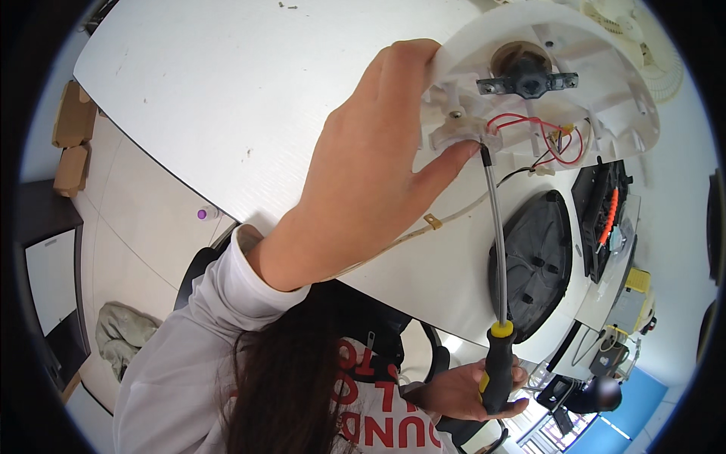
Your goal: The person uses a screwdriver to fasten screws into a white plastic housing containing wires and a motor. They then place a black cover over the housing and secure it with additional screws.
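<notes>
My left hand (370,144) grips the edge of a white plastic housing (612,83), which is tilted up off the table. Its thumb presses on a small translucent plastic piece (460,134) inside the shell. A dark metal bracket with a round part (527,79) sits in the housing, and red wires (541,121) run beside it. In my right hand (454,390) is a screwdriver (497,363) with a black and yellow handle. Its long shaft points up, and the tip meets the translucent piece beside my left thumb. A pale cable (461,210) trails from the housing, passing behind my left wrist.
On the white table (204,91), a black plastic cover (533,265) lies right of the screwdriver. Beyond it is an open black tool case (601,219) with an orange tool. Cardboard boxes (74,125) and a purple-capped bottle (206,213) appear at the left. Another person (601,395) is at lower right.
</notes>
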`<state>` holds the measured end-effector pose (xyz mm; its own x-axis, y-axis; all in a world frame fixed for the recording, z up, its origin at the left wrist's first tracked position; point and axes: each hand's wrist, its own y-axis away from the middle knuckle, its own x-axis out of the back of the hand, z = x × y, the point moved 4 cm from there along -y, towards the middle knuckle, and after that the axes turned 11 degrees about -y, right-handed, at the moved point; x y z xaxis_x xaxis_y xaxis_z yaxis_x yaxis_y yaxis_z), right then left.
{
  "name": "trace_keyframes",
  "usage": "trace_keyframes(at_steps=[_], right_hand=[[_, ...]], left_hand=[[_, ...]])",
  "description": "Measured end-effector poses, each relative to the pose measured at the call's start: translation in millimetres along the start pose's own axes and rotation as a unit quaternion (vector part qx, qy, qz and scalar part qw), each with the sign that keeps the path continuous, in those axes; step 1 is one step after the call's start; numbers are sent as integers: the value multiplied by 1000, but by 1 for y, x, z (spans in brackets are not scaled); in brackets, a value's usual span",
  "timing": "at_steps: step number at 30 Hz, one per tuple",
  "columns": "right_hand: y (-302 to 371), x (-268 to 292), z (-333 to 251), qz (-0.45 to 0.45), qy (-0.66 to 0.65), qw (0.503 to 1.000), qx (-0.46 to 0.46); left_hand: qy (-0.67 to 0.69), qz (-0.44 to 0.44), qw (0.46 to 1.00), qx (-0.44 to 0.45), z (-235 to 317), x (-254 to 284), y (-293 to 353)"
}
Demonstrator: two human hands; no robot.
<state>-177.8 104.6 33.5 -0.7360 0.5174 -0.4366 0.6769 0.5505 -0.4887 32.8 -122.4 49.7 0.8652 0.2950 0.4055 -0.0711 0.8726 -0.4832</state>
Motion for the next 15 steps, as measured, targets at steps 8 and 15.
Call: trace_keyframes(at_steps=[8, 15], right_hand=[[-3, -25, 5, -91, 128, 987, 19], [-8, -27, 6, -31, 265, 964, 15]], left_hand=[[-16, 3, 1000, -3, 2, 1, 1], [-7, 2, 1000, -3, 0, 0, 1]])
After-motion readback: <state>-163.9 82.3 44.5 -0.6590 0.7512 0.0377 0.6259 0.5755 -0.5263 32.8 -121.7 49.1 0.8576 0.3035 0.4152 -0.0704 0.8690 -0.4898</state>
